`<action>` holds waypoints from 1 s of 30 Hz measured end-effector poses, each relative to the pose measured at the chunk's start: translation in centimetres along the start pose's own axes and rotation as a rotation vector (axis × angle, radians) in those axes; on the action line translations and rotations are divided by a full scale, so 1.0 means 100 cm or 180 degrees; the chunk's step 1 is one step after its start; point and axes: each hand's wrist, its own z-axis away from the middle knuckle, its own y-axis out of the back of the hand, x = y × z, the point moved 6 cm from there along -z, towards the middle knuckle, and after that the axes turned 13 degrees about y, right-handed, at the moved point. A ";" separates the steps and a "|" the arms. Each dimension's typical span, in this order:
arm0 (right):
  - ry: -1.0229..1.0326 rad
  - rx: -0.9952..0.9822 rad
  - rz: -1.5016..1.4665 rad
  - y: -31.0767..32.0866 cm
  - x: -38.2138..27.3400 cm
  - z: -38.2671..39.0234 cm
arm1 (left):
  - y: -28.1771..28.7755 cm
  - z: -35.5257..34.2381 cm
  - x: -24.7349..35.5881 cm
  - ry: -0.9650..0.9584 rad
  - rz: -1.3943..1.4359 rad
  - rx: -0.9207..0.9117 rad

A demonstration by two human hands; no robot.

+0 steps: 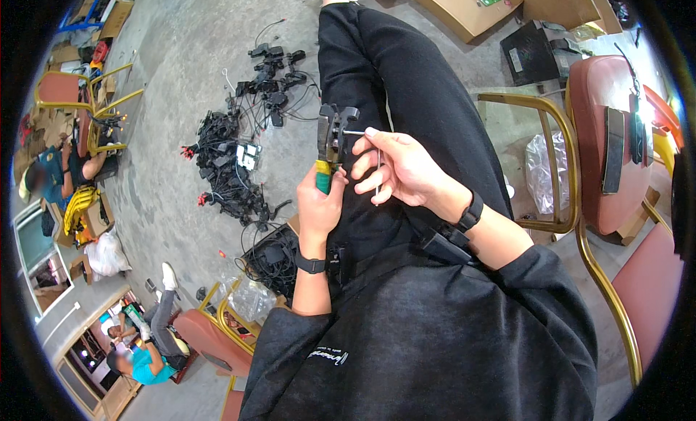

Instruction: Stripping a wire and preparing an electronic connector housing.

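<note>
Over my lap, my left hand (pixel 320 206) is closed round a hand tool with a green-and-yellow handle (pixel 323 176). Its dark head points away from me, and its exact kind is unclear. Against that head sits a black forked part (pixel 341 122), possibly a plastic clamp. My right hand (pixel 406 171) pinches a thin metal rod (pixel 354 132) between thumb and forefinger, the tip reaching the black part. A second thin metal length (pixel 378 176) crosses its other, loosely curled fingers; whether it joins the first rod I cannot tell.
Black cabled devices (pixel 225 149) lie heaped on the concrete floor at left. A black crate (pixel 272 258) stands by my left forearm. Red-brown chairs with gold frames (pixel 605 142) flank me. An open cardboard box (pixel 464 11) is far right. Two people sit at far left.
</note>
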 end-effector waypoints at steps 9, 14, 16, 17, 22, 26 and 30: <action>0.0336 -0.0138 0.1069 -0.005 -0.008 0.003 | 0.001 -0.003 0.002 -0.0121 -0.0461 0.0113; 0.1172 -0.0280 0.2306 -0.002 -0.013 -0.005 | 0.001 -0.005 -0.011 -0.0002 -0.0194 0.0028; 0.1476 -0.0424 0.3230 -0.009 -0.029 -0.001 | 0.001 -0.005 -0.014 0.0079 0.0035 -0.0023; 0.1774 -0.0564 0.4158 -0.015 -0.035 0.001 | 0.001 -0.005 -0.013 0.0077 0.0037 -0.0029; 0.3065 -0.0691 0.5271 -0.026 -0.043 0.011 | 0.000 -0.005 -0.013 0.0243 0.0295 -0.0168; 0.2375 -0.0674 0.4131 -0.019 -0.039 0.007 | 0.001 -0.005 -0.015 0.0200 0.0393 -0.0227; 0.2293 -0.0581 0.4132 -0.014 -0.034 0.006 | 0.000 -0.005 -0.014 0.0200 0.0326 -0.0236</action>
